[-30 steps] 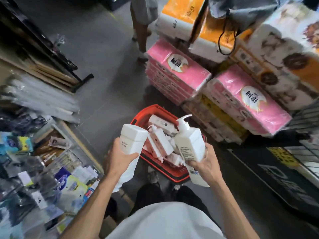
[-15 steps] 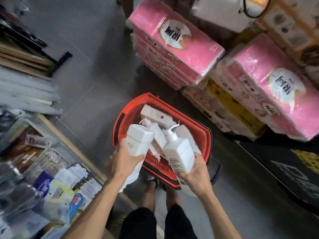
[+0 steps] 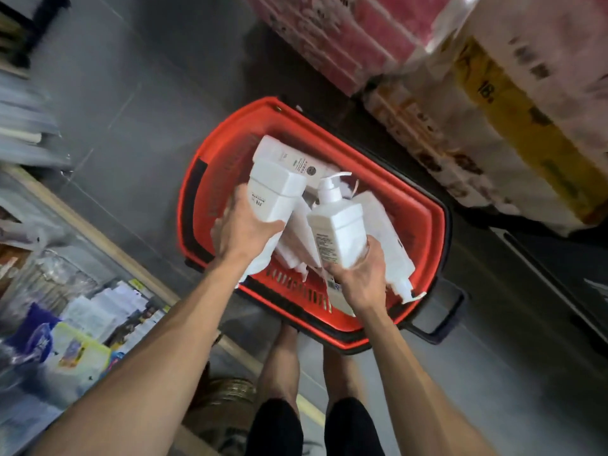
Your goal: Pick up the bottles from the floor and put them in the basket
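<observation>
A red plastic basket (image 3: pixel 424 205) stands on the grey floor right in front of my feet. My left hand (image 3: pixel 245 230) grips a white square-capped bottle (image 3: pixel 274 192) over the basket's left half. My right hand (image 3: pixel 362 279) grips a white pump bottle (image 3: pixel 339 230), held upright over the basket's middle. Several more white bottles lie inside the basket: one flat at the back (image 3: pixel 296 159), one along the right side (image 3: pixel 385 232). Part of the basket's inside is hidden behind my hands and the held bottles.
Stacked pink tissue packs (image 3: pixel 345 37) and yellow-and-white packs (image 3: pixel 513 126) rise close behind and right of the basket. A low shelf of packaged goods (image 3: pixel 65 311) runs along the left. The basket's dark handle (image 3: pixel 441 324) lies on the floor at its near right.
The view has tipped down and closer to the basket. Both hands have lowered their bottles over the basket, and the picture is blurred by the motion.
</observation>
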A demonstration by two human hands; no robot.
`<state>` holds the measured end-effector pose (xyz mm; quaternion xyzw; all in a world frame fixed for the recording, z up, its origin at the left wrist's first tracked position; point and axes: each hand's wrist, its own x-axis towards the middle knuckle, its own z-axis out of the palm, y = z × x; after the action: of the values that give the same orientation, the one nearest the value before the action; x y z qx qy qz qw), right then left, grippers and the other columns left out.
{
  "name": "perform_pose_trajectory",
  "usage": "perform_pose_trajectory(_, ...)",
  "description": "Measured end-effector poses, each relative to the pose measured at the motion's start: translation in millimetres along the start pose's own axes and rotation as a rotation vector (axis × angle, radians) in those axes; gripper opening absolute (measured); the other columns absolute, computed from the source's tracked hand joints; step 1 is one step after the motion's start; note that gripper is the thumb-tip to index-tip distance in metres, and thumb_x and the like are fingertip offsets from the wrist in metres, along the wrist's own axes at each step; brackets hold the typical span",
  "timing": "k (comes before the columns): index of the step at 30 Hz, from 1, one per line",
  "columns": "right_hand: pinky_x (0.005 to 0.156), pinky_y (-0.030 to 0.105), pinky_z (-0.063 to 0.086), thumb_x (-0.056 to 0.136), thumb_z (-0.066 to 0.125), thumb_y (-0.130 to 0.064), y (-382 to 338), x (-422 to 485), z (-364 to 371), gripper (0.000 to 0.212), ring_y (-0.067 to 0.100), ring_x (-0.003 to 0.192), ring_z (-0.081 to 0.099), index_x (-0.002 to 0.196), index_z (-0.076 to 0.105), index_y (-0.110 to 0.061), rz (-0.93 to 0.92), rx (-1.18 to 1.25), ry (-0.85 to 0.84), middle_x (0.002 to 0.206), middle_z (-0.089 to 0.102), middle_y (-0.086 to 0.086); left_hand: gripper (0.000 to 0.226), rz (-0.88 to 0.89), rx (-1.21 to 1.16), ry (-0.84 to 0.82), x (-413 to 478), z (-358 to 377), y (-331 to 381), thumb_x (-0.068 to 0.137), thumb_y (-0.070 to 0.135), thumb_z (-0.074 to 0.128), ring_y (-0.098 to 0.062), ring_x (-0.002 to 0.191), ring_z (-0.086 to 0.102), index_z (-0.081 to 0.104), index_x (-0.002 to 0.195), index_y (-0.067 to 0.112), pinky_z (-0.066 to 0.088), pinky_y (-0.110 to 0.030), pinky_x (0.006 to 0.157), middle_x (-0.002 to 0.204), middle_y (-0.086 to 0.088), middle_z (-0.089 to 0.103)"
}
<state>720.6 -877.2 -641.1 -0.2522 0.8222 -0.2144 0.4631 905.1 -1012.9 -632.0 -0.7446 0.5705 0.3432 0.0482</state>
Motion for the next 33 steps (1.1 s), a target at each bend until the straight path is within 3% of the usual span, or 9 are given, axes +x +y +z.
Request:
perform_pose_trajectory(6, 0.087, 0.052, 0.056, 0.063, 0.09, -0.036, 22, 12, 16, 0.083, 0.026, 0.113, 0.056, 0.129, 0.044, -0.019, 0.058, -0.039, -0.019, 0.121, 0.056, 0.004, 0.081, 0.1, 0.152, -0.015, 18, 16, -12, 0.065, 0.044, 0.084, -0.037, 0.11, 0.061, 0.042, 0.132, 0.03, 0.044, -0.044, 0.083, 0.127, -0.003, 0.06)
perform_pose_trajectory(11, 0.1, 0.038, 0.048, 0.079, 0.08, -0.025, 15, 6, 10, 0.064, 0.019, 0.121, 0.053, 0.135, 0.05, -0.019, -0.004, 0.012, 0.015, 0.126, 0.052, -0.005, 0.076, 0.111, 0.215, 0.013, 26, 5, -10, 0.074, 0.038, 0.082, -0.037, 0.114, 0.058, 0.042, 0.138, 0.028, 0.047, -0.047, 0.084, 0.133, -0.005, 0.055)
perform_pose_trajectory(19, 0.091, 0.035, 0.048, 0.088, 0.07, -0.019, -26, 8, 12, 0.052, 0.016, 0.115, 0.052, 0.136, 0.05, -0.024, -0.124, 0.028, 0.003, 0.122, 0.053, -0.003, 0.055, 0.22, 0.242, 0.12, 20, -18, -2, 0.084, 0.027, 0.073, -0.033, 0.115, 0.055, 0.05, 0.134, 0.027, 0.048, -0.046, 0.085, 0.128, -0.006, 0.055)
perform_pose_trajectory(25, 0.094, 0.04, 0.049, 0.087, 0.072, -0.02, -32, -13, 3, 0.051, 0.016, 0.111, 0.054, 0.134, 0.052, -0.021, -0.175, 0.029, -0.001, 0.121, 0.055, -0.002, 0.056, 0.248, 0.267, 0.082, -9, -27, 5, 0.086, 0.032, 0.071, -0.034, 0.114, 0.055, 0.049, 0.136, 0.027, 0.047, -0.046, 0.088, 0.13, -0.007, 0.055)
perform_pose_trajectory(28, 0.093, 0.044, 0.051, 0.087, 0.071, -0.022, -34, -28, -19, 0.051, 0.019, 0.114, 0.055, 0.134, 0.052, -0.022, -0.145, 0.0, -0.01, 0.125, 0.056, -0.002, 0.056, 0.261, 0.33, -0.02, -35, -38, 18, 0.087, 0.037, 0.067, -0.033, 0.118, 0.051, 0.046, 0.139, 0.029, 0.043, -0.046, 0.093, 0.134, -0.007, 0.052)
perform_pose_trajectory(33, 0.091, 0.039, 0.049, 0.084, 0.074, -0.021, -46, -62, -76, 0.056, 0.024, 0.115, 0.057, 0.136, 0.053, -0.02, -0.123, -0.152, -0.067, 0.125, 0.058, 0.007, 0.061, 0.346, 0.404, -0.102, -100, -72, 53, 0.087, 0.033, 0.068, -0.028, 0.123, 0.044, 0.043, 0.142, 0.031, 0.036, -0.046, 0.099, 0.138, -0.004, 0.048)
